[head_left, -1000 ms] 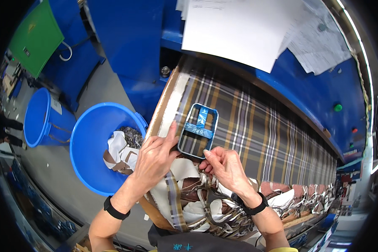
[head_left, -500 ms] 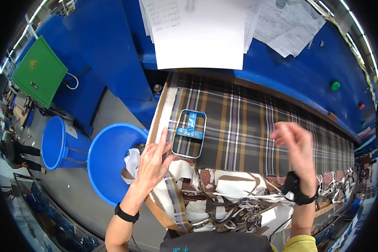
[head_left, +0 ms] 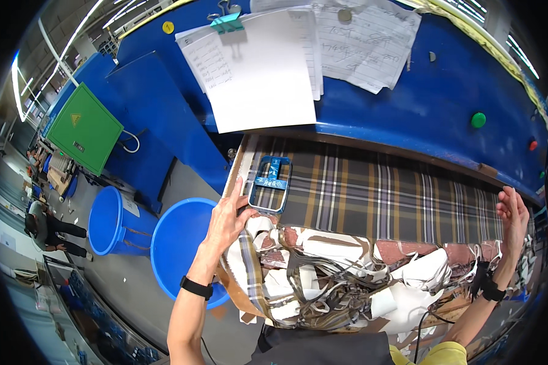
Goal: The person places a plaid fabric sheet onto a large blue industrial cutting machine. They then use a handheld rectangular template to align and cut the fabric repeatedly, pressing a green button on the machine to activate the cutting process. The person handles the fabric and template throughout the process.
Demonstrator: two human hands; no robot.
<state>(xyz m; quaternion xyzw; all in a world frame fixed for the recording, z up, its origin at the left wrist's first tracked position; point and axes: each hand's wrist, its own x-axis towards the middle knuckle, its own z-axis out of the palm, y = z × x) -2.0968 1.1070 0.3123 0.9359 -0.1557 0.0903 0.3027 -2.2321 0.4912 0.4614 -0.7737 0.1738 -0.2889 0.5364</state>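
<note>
Fisheye bending blurs the far edge where the right hand (head_left: 512, 214) lies flat, fingers spread, on the woven plaid cloth (head_left: 377, 191), while the left hand (head_left: 227, 220), its grip loose, touches a blue rectangular plastic frame (head_left: 270, 183) beside tangled fabric strips (head_left: 323, 280).

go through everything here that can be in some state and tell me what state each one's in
Left hand: open, fingers on the frame's edge.
Right hand: open, flat at the cloth's far right.
Frame: lying flat on the cloth.
Plaid cloth: spread flat.
Scraps: tangled in a heap.
Near bin: open.
Papers: clipped up, hanging.
</note>
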